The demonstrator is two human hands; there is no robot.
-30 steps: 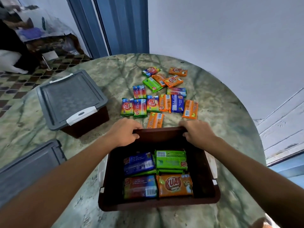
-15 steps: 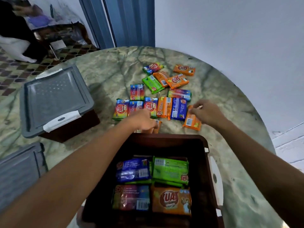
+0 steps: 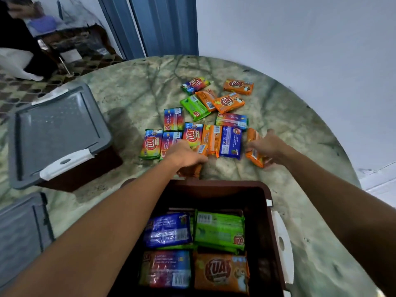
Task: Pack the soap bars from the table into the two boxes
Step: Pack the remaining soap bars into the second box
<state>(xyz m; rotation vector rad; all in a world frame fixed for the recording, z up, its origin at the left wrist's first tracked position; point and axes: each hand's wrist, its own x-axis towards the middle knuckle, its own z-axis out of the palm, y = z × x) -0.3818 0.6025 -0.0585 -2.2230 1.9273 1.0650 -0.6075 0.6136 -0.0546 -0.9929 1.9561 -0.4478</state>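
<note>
**Both hands on orange soap bars above half-filled box**

Seen from a head-worn camera over a round marbled green table [image 3: 289,189]. Left hand [image 3: 182,154] laid palm-down over an orange soap bar [image 3: 194,166] just beyond the open brown box [image 3: 262,211], fingers curled around the bar's far end, barcode end poking out past the knuckles; long axis running roughly away from the wearer. Right hand [image 3: 266,146] closed around a second orange bar [image 3: 254,148] at the right end of the loose row, thumb across the far side, fingers beneath; bar tilted off the table, long axis running away from the wearer and slightly left.

Between the two hands, a row of loose bars [image 3: 211,140] lying flat, side by side, long axes pointing away. Farther back, a looser scatter of green, orange and rainbow-wrapped bars [image 3: 214,99] at mixed angles.

Inside the open box, four packs face up: blue [image 3: 168,230], green [image 3: 219,231], red [image 3: 166,269], orange [image 3: 221,273], more layered beneath. To the left, a second box [image 3: 60,129] shut under a grey lid; nearer, a loose grey lid [image 3: 21,236] at the table's edge.
</note>
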